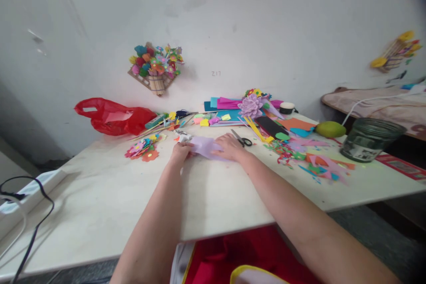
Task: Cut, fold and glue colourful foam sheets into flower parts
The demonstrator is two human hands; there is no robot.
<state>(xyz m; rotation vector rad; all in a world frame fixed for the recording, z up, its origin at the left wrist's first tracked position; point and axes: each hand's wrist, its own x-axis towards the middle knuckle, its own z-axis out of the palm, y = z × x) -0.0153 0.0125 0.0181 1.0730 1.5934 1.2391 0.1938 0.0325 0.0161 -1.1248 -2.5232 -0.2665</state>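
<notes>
A pale lilac craft sheet (202, 145) lies on the white table in front of me; I cannot tell whether it is paper or foam. My left hand (181, 151) is closed on the sheet's left edge. Across its right part rests my right hand (229, 146), fingers stretched out and lying flat. Black-handled scissors (245, 142) lie just beyond the right hand, blades pointing away. A small white object (183, 136) sits right behind the left hand, partly hidden. To its left is a pile of colourful flower cut-outs (143, 148).
A red plastic bag (115, 117) stands at the back left. Coloured sheets (229, 115) and a purple flower (251, 105) are at the back. Scraps (288, 153), a dark phone-like slab (271, 128), a yellow-green fruit (330, 129) and a glass jar (369, 142) lie right. A power strip (36, 193) is left.
</notes>
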